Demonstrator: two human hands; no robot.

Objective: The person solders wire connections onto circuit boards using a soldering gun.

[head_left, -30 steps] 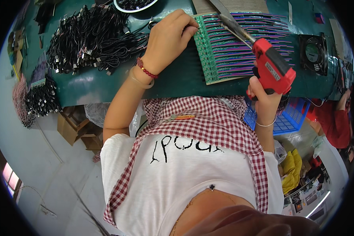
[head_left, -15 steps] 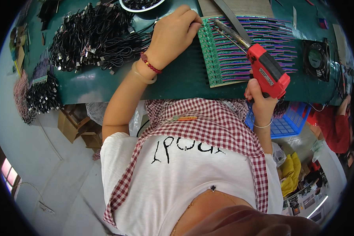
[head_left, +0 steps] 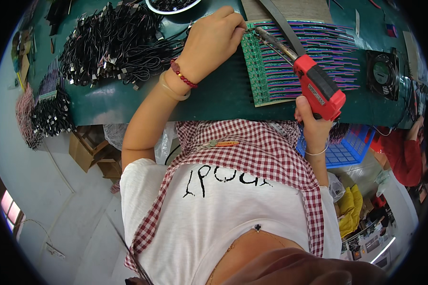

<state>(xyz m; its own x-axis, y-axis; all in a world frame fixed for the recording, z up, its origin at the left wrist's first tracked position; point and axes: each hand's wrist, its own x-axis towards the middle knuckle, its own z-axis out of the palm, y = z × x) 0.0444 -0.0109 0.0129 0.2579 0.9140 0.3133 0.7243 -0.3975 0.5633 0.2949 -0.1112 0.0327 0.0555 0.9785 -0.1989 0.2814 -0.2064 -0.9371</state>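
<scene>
We extend the left hand [head_left: 216, 42] over the counter [head_left: 209, 107], thumb and fingertips pinched together at the far left corner of the green circuit panel [head_left: 257, 78]; we cannot tell what lies between them. We clamp the right hand [head_left: 313, 122], near right, around the red soldering gun [head_left: 314, 85], tip angled far left over the panel.

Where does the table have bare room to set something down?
Bare tabletop shows between the left hand and the circuit-board panel, and from the USB cable pile to the near edge. Crowded: where the soldering gun crosses the wires.
</scene>
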